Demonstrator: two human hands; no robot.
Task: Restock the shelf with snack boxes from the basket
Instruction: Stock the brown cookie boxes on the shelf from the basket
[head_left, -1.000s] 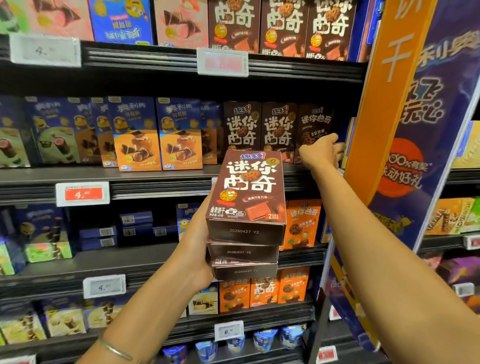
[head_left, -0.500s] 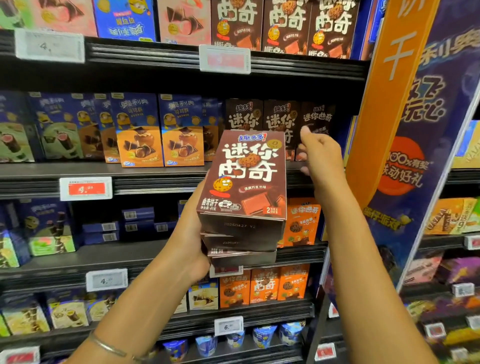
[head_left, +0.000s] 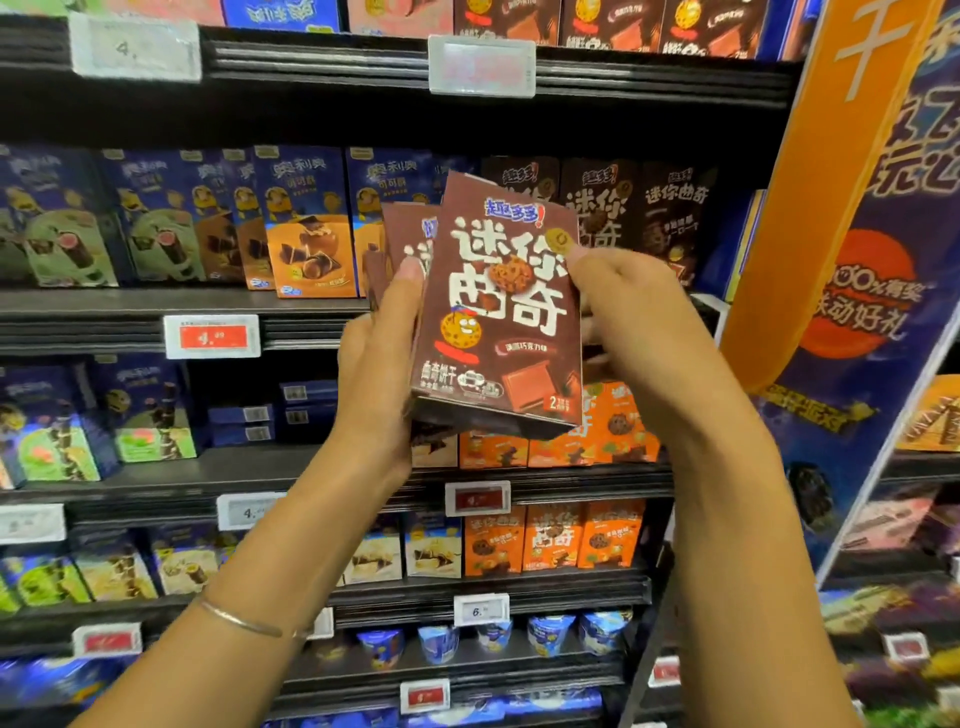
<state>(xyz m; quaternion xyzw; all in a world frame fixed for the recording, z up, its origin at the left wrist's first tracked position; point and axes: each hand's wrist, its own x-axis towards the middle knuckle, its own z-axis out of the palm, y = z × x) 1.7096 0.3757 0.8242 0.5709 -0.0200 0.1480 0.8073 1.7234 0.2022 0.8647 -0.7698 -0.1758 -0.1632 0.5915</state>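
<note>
My left hand (head_left: 382, 364) grips a small stack of brown cookie boxes, held upright at chest height in front of the shelves. The front brown box (head_left: 501, 306) faces me, and two more of the stack (head_left: 410, 234) fan out behind it to the left. My right hand (head_left: 623, 317) holds the front box by its right edge, thumb on the face. Matching dark brown boxes (head_left: 639, 208) stand in a row on the shelf (head_left: 156, 304) just behind and to the right. The basket is out of view.
Blue cone-snack boxes (head_left: 306, 223) fill the same shelf to the left. Orange cookie boxes (head_left: 550, 535) sit on lower shelves. A price tag (head_left: 210, 336) hangs on the shelf edge. An orange and purple promotional banner (head_left: 852, 249) borders the shelves on the right.
My right hand left the shelf row and came back to take the front box of the stack. My left hand tilted the stack upright and raised it; the boxes fanned apart.
</note>
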